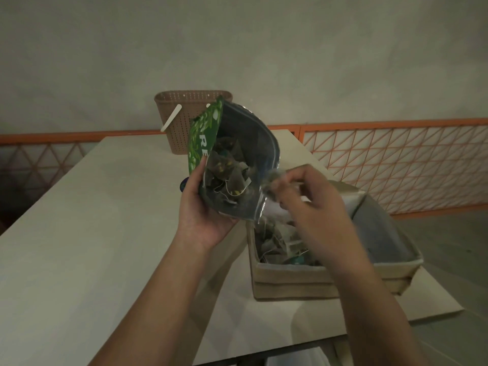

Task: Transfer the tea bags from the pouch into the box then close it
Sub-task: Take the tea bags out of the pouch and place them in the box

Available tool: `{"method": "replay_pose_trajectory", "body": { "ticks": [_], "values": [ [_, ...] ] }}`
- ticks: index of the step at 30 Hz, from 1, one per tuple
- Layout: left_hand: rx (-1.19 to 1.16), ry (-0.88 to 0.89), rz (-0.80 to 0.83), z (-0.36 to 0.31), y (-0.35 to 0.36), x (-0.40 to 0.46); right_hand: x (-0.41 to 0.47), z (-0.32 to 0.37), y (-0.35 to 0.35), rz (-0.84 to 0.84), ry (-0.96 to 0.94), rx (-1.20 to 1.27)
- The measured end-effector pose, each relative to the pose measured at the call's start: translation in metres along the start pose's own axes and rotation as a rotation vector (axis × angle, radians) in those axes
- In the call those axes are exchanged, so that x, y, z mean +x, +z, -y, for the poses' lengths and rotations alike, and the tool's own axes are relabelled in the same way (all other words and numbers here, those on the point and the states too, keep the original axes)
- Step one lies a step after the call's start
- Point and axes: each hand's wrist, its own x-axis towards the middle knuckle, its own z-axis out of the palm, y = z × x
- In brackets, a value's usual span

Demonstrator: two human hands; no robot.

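Left hand (202, 207) grips the open green foil pouch (229, 154); right hand (314, 204) fingers pinch a blurred mesh tea bag (272, 182) above the open beige cardboard box (317, 276).

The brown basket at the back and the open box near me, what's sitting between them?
In the head view, the green pouch, gripped by the left hand, is held up between the basket and the box.

Indoor room, type undetermined: plain pale table (79, 233) against a bare plaster wall (237, 48), orange lattice railing (396, 159) along the wall base, brown perforated plastic basket (182, 122) on the table
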Motion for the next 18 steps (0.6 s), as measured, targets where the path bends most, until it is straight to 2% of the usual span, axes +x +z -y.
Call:
{"method": "replay_pose_trajectory", "body": {
  "ticks": [4, 8, 11, 16, 18],
  "values": [
    [-0.014, -0.023, -0.040, 0.001, -0.002, 0.001, 0.003, 0.001, -0.021, -0.078, 0.045, 0.162],
    [-0.035, -0.009, -0.051, 0.001, -0.001, 0.001, 0.007, -0.015, -0.031, -0.073, 0.085, 0.049],
    [-0.046, -0.013, -0.050, 0.001, 0.000, 0.000, 0.008, -0.024, -0.031, 0.016, 0.139, -0.020],
    [-0.027, 0.003, -0.037, 0.003, 0.002, -0.001, 0.008, -0.035, -0.028, 0.176, 0.126, -0.359],
    [-0.016, 0.002, -0.010, 0.002, 0.002, -0.001, 0.007, -0.040, -0.028, 0.309, 0.138, -0.575]
  ]
}}
